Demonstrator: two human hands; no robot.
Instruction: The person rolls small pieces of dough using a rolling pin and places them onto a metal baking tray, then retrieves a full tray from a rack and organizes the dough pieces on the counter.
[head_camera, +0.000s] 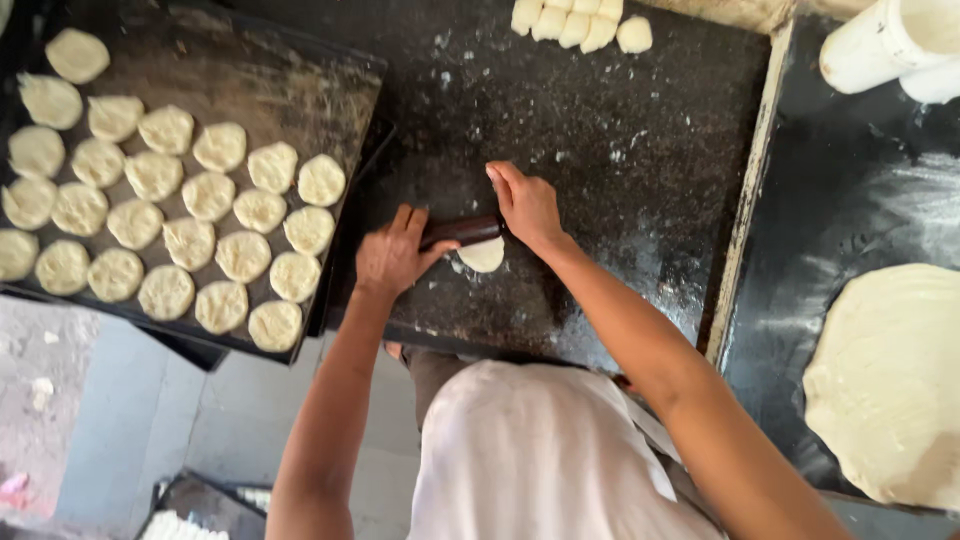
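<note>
Dough: small pale dough piece, flattened, under a dark rolling pin mid-surface.
Left hand: fingers curled over the pin's left end.
Right hand: flat, open palm pressing the pin's right end.
Surface: dark, floury surface; tray of dough rounds at left.

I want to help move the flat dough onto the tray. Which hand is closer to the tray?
Left, probably. The left hand rests on the dark wooden rolling pin right beside the dark metal tray of flattened dough rounds. The right hand presses the pin's far end, beyond the small pale dough piece.
</note>
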